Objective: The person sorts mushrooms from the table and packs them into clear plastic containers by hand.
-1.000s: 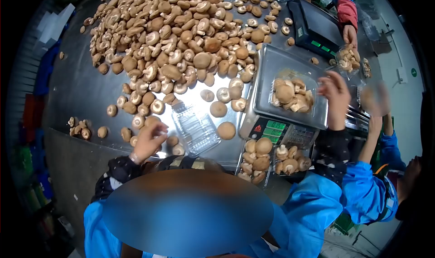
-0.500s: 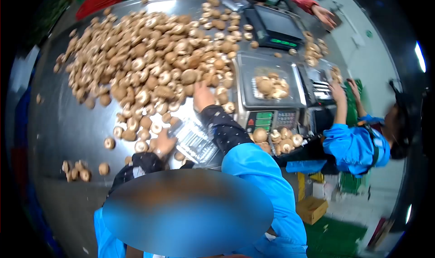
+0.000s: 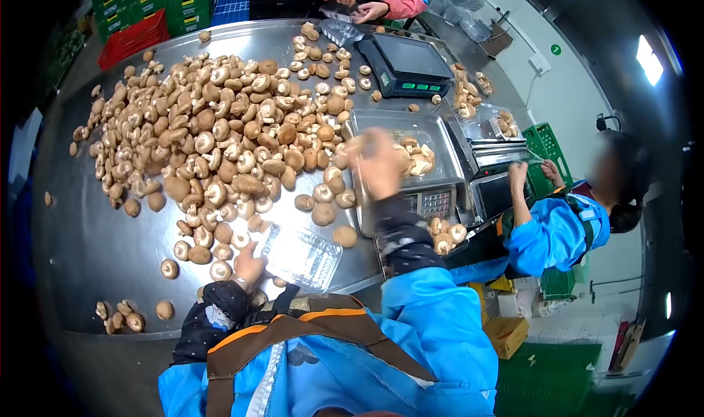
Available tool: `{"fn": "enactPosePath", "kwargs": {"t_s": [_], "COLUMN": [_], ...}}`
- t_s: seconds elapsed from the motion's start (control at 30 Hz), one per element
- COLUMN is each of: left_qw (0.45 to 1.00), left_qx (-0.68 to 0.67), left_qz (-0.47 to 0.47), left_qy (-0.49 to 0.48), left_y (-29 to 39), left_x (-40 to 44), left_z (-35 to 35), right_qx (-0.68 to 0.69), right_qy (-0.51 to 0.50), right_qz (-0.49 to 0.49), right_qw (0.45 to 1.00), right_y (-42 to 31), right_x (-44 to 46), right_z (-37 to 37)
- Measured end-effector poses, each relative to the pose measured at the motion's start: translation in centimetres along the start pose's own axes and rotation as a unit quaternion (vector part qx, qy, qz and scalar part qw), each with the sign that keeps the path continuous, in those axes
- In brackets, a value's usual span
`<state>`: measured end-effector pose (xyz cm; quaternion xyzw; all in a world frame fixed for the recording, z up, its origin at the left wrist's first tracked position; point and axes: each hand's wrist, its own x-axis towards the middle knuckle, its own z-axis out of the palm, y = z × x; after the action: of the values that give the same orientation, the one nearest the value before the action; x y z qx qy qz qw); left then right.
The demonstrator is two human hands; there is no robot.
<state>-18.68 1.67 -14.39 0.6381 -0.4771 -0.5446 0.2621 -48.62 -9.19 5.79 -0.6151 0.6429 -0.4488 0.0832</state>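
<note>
My left hand [image 3: 250, 266] is closed at the left edge of a clear plastic tray [image 3: 302, 257], which lies tilted near the table's front edge. Smeared by motion, my right hand [image 3: 378, 166] is over the left part of the near scale [image 3: 356, 215]; whether its fingers hold a mushroom cannot be made out. Just right of those fingers, a clear container [image 3: 441, 142] with several brown mushrooms [image 3: 419, 160] sits on that scale. A big heap of shiitake mushrooms [image 3: 213, 135] spreads over the metal table beyond my left hand.
A second scale [image 3: 407, 61] stands farther back. Loose mushrooms [image 3: 123, 318] lie at the front left, others [image 3: 445, 235] by the near scale. A co-worker in blue [image 3: 554, 230] works at the right beside a wrapping machine [image 3: 499, 157]; another person's hands [image 3: 370, 11] hold a tray across the table.
My right hand has moved from the heap's edge rightward to the near scale. My left hand stays with the tray. The view has shifted; the person across now has both hands together at a tray.
</note>
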Motion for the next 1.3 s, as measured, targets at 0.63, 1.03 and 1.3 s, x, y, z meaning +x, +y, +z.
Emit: {"fn": "enactPosePath", "kwargs": {"t_s": [0.63, 1.03, 1.3], "left_qw": [0.987, 0.936, 0.941], "left_qx": [-0.076, 0.08, -0.036], "left_qz": [-0.007, 0.262, 0.216], "left_qy": [-0.143, -0.222, -0.257], "left_y": [12.6, 15.7, 15.2], "left_x": [0.9, -1.4, -2.1], "left_z": [-1.9, -3.2, -3.5], "right_qx": [0.038, 0.493, 0.459], "right_qy": [-0.349, -0.351, -0.344], "right_qz": [-0.058, 0.354, 0.351], "right_qw": [0.935, 0.713, 0.74], "right_y": [-3.9, -7.8, -5.5], "right_x": [-17.5, -16.1, -14.9], "right_z": [7.9, 2.2, 2.5]}}
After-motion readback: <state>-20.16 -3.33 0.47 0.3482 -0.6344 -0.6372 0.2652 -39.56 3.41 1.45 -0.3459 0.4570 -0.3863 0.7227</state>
